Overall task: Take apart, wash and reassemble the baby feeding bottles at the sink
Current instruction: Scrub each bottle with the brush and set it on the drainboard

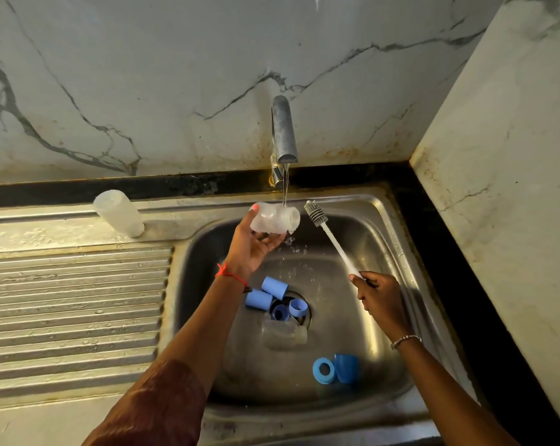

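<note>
Dim, warm light. The wall (513, 156) right of the tap (283, 133) is brightest; the drainboard (76, 284) left of it glints; the sink bowl (201, 252) below lies shadowed. Frame edges bow outward.

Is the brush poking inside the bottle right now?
No, the brush in the right hand is out in the air beside the bottle, which the left hand holds under the running water.

The left hand (256, 244), raised palm-up, holds a bottle (274, 218), thumb on top; the right hand (380, 296), lower, wraps fingers (362, 282) round a brush (335, 241) handle.
</note>
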